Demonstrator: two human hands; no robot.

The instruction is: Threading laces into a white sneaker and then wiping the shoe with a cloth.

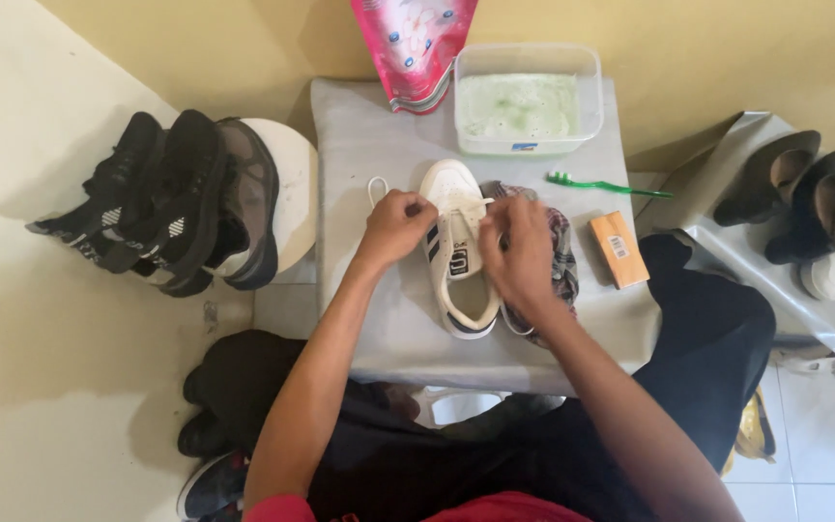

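Note:
A white sneaker [456, 246] with dark side stripes lies on a grey-covered low table [379, 329], toe pointing away from me. My left hand [396, 224] pinches a white shoelace [376, 186] at the shoe's left side; a loop of lace trails off to the left. At the shoe's right side, my right hand [519, 253] grips the other lace end over the tongue. A patterned cloth [562, 266] lies under and beside the shoe, partly hidden by my right hand.
Behind the shoe stand a clear tub [528, 101] of pale green liquid and a pink pouch [416, 48]. A green toothbrush [611, 186] and an orange block [619, 249] lie to the right. Black shoes [176, 203] pile at left, more shoes [804, 208] at right.

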